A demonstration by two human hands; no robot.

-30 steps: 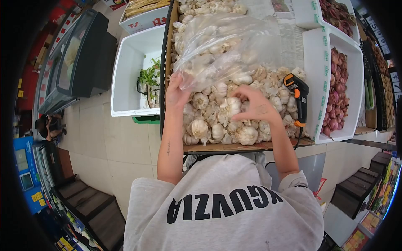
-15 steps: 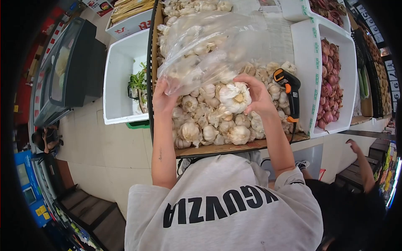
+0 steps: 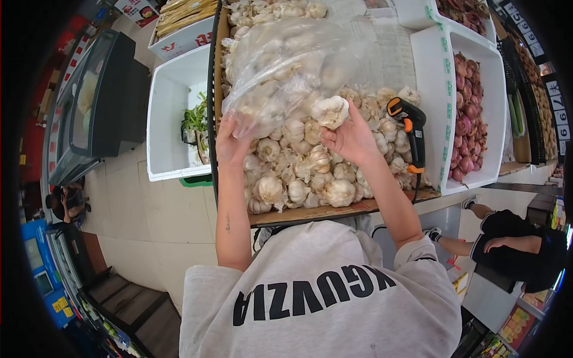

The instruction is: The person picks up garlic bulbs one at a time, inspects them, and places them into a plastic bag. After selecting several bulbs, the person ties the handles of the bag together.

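Note:
A clear plastic bag [image 3: 286,71] lies spread over the heap of garlic [image 3: 298,173], and its near left edge is gripped by my left hand [image 3: 233,140]. One garlic bulb [image 3: 330,112] is held by my right hand [image 3: 352,137], raised over the heap just right of the bag, with its fingers and thumb around it. The bag is see-through, with bulbs showing beneath or inside it; which of the two I cannot tell. A black and orange handheld scanner [image 3: 409,134] rests at the heap's right side, beyond my right hand.
Left of the garlic stands a white foam box [image 3: 158,119] with green scraps. To the right, another foam box [image 3: 494,119] holds red onions [image 3: 468,119]. The cardboard edge [image 3: 334,212] runs near my body. A person in black [image 3: 507,244] is at the right; another person [image 3: 68,206] is far left.
My right hand has turned and moved the garlic bulb slightly up and left, toward the bag. My left hand still grips the bag. The person in black at the right has moved farther away.

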